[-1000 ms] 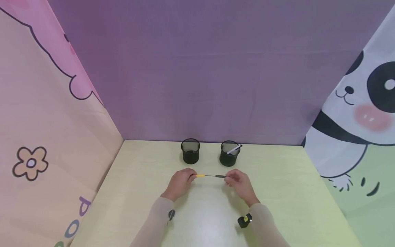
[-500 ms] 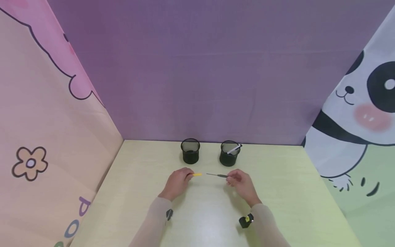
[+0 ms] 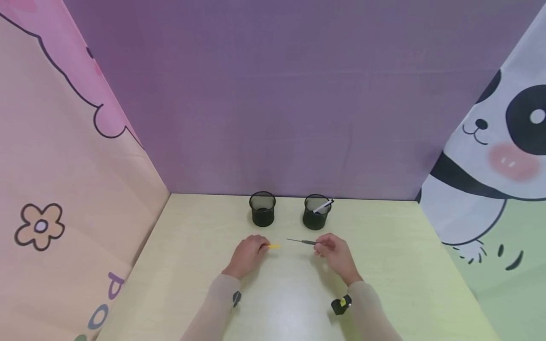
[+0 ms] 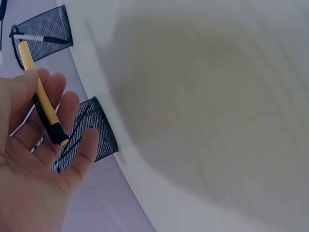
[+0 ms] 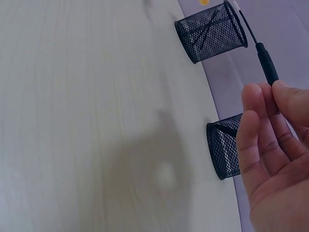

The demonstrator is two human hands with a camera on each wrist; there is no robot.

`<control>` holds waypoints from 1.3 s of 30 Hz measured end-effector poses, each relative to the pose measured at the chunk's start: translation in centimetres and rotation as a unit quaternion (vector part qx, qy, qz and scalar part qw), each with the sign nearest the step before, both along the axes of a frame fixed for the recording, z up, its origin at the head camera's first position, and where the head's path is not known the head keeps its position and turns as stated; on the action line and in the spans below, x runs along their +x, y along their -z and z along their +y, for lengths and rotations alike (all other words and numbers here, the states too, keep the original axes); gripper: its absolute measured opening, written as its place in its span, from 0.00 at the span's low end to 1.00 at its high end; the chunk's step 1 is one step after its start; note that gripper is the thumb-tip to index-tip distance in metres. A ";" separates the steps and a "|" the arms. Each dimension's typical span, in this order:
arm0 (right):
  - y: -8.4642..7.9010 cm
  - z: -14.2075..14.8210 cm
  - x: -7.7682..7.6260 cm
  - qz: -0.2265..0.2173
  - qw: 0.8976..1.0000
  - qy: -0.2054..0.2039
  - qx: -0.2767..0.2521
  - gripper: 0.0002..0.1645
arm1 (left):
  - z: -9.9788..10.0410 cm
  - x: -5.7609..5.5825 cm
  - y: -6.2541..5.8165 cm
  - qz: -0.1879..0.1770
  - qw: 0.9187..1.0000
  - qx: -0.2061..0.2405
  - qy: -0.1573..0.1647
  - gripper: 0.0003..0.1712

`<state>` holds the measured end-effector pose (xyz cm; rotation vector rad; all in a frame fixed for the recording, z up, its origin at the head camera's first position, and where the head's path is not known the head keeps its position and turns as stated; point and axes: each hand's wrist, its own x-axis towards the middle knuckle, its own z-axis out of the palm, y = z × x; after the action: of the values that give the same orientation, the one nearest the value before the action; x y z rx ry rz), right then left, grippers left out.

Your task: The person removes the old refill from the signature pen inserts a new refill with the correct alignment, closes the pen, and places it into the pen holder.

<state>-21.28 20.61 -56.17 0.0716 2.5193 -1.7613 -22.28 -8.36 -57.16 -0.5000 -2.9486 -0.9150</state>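
Note:
In the head view, my left hand (image 3: 246, 253) pinches a yellow pen barrel (image 3: 274, 246). The left wrist view shows this barrel (image 4: 45, 99) between thumb and fingers, its black clip and black end turned toward the palm. My right hand (image 3: 337, 253) pinches the dark grip section (image 3: 309, 242) of a pen, from which a thin refill (image 3: 293, 240) points left toward the barrel. A small gap separates the refill tip from the barrel. In the right wrist view the ribbed black grip (image 5: 266, 62) sits between thumb and fingertips, the refill ending in a whitish tip.
Two black mesh pen cups stand at the back of the pale table (image 3: 281, 293), before a purple backdrop (image 3: 264, 104). The left cup (image 3: 263, 218) has something dark inside. A white pen (image 3: 323, 206) leans in the right cup (image 3: 314, 221).
A second ago the refill reached into the yellow barrel. The barrel has come off to the left, leaving a gap, and has since dropped slightly lower; the right hand has shifted slightly right.

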 end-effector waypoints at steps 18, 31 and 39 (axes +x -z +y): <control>0.2 -0.6 0.0 0.004 0.999 -0.005 -0.034 0.06 | 1.4 0.3 1.7 -0.007 0.997 -0.078 0.017 0.05; 0.2 -0.6 0.1 0.002 0.999 -0.008 -0.035 0.07 | 1.8 0.2 1.8 -0.018 0.994 -0.110 0.017 0.04; 0.0 -0.6 0.0 0.000 0.999 -0.016 -0.032 0.05 | 1.8 0.2 1.8 -0.019 0.993 -0.112 0.017 0.04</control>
<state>-21.30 19.96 -56.20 0.0286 2.4480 -1.8284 -22.04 -6.56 -58.94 -0.5452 -3.1033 -0.6047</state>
